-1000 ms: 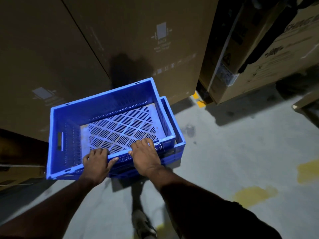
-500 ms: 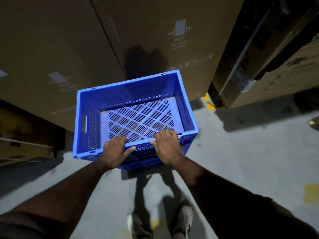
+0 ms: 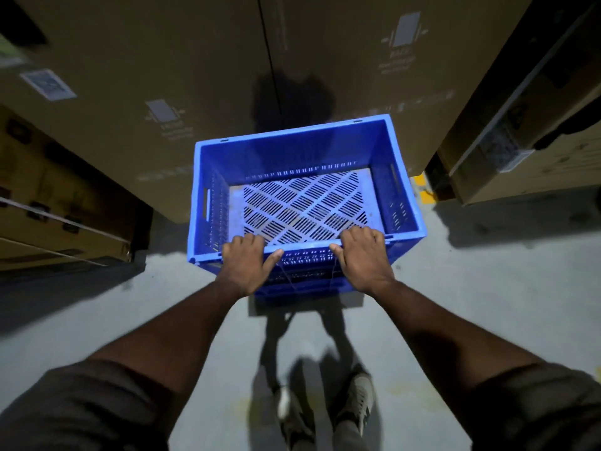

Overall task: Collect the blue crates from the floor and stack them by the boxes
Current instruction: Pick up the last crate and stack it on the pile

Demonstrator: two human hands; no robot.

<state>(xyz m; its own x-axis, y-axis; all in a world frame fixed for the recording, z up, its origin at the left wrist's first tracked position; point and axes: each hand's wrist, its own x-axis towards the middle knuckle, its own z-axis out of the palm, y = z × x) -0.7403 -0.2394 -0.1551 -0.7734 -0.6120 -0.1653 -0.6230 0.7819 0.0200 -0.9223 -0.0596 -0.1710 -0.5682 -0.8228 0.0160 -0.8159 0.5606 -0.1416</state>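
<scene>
Beyond both hands, rising well above them, stands a wall of tall brown cardboard boxes [image 3: 195, 76], with more cartons off to either side. Beneath the forearms runs the pale grey concrete floor [image 3: 487, 281], and below that, between the elbows, the person's own light-coloured shoes [image 3: 356, 398] show, blurred.

Directly ahead of the knuckles sits the blue slotted plastic crate [image 3: 302, 177], open side up, its far wall close to the cardboard or touching it; I cannot tell which. Under the near wall, just below the thumbs, a band of more blue plastic shows, so it looks to me as if this crate rests on another one, though how many lie under it is hidden.

The left hand [image 3: 248, 263] grips the near rim towards its left end, fingers curled over the edge into the crate and thumb stretched along the outer wall. The right hand [image 3: 362, 257] grips the same rim further right in the same way.

I would judge this the placing step: the crate is by the boxes and being seated. Next calls for checking that it sits square on what is below, letting go with both hands, and turning back for any crate left on the floor.
</scene>
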